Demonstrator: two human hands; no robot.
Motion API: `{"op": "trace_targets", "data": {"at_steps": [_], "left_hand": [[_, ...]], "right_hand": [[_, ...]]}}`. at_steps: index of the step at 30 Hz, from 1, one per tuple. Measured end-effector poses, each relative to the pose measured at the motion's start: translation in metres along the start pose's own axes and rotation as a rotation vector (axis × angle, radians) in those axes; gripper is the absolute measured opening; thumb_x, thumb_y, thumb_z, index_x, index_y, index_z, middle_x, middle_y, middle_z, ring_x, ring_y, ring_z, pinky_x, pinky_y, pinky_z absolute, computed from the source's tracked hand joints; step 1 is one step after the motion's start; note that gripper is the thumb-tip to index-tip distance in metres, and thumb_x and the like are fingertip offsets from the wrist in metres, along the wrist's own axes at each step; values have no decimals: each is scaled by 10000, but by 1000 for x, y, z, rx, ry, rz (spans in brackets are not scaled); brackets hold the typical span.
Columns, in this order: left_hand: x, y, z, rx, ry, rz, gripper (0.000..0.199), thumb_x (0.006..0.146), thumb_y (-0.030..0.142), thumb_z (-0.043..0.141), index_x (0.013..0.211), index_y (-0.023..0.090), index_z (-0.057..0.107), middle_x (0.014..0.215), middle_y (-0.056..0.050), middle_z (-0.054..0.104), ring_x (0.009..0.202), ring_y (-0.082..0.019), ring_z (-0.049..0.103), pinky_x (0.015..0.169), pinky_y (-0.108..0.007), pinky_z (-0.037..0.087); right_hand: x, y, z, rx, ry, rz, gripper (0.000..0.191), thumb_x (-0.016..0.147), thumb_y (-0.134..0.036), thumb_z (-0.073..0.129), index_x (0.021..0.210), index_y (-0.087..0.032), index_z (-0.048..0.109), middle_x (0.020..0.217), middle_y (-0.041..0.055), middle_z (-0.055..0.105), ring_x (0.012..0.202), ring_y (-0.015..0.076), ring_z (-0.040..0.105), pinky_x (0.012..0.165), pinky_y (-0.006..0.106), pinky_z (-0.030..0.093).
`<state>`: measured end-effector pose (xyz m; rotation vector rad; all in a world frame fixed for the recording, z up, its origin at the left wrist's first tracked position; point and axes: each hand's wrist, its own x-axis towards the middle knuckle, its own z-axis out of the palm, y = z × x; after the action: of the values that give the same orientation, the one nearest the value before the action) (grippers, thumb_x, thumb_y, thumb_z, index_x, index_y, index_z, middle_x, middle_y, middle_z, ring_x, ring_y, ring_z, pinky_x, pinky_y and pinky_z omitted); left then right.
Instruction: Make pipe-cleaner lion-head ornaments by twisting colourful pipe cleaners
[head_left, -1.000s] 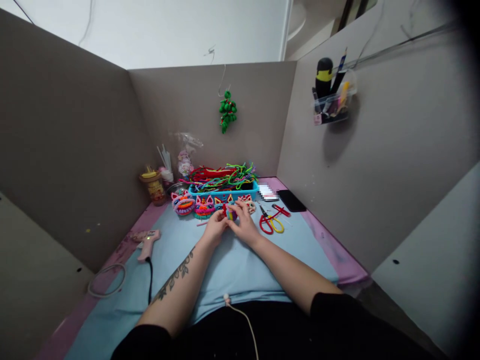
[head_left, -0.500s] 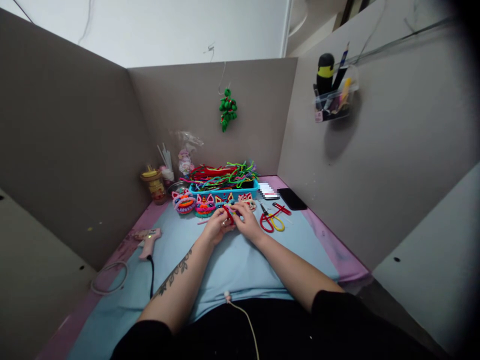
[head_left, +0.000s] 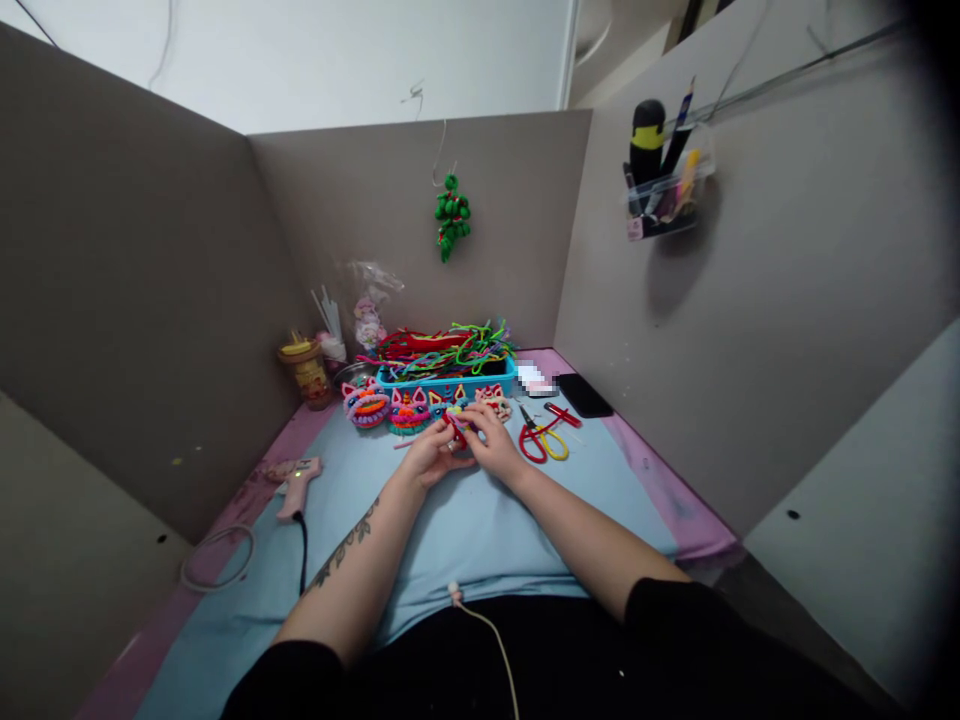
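No writing reads clearly here. Both hands meet over the blue mat: the left hand (head_left: 429,455) and right hand (head_left: 491,443) pinch a small multicoloured pipe-cleaner piece (head_left: 458,423) between curled fingers. Just beyond them sits the basket (head_left: 450,386); scissors (head_left: 543,441) lie right of the right hand.

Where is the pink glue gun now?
In the head view, the pink glue gun lies on the mat's left edge, far left of the left hand.

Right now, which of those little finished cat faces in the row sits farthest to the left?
The purple-rimmed cat face with the orange middle. It ends the row nearest the yellow jar, while the others run rightward along the blue basket.
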<state>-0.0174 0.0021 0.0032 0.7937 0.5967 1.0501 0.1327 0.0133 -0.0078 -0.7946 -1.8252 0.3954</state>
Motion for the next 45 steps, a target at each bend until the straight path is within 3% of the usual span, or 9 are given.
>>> {"op": "trace_targets", "data": {"at_steps": [8,25,36,45], "left_hand": [[0,-2,3,69,1,37,227,727,264,688,921,203,588,740,8,508,632,-93,491,689,-391,533],[-1,-2,6,158,62,73,228,695,320,716,810,161,597,804,-30,566,749,-132,533,714,-329,493],[5,-6,1,137,74,125,231,651,278,751,740,143,587,717,-6,558,671,-109,508,711,-295,457],[2,-4,5,144,61,123,222,661,286,747,776,150,614,757,-15,576,715,-117,527,720,-284,450]], "right_hand": [[0,-4,0,21,24,-3,359,764,-170,544,1116,-232,580,1134,83,502,1106,214,487,986,371,388],[0,-2,0,-43,102,37,247,783,-150,519,1012,-207,593,1047,85,560,1038,210,525,903,375,449],[-1,0,3,-52,77,27,245,768,-159,538,1003,-196,598,1017,81,571,991,203,546,865,354,462],[1,-3,1,-50,92,43,225,789,-170,523,998,-207,596,1003,77,580,962,202,547,837,357,472]]}}
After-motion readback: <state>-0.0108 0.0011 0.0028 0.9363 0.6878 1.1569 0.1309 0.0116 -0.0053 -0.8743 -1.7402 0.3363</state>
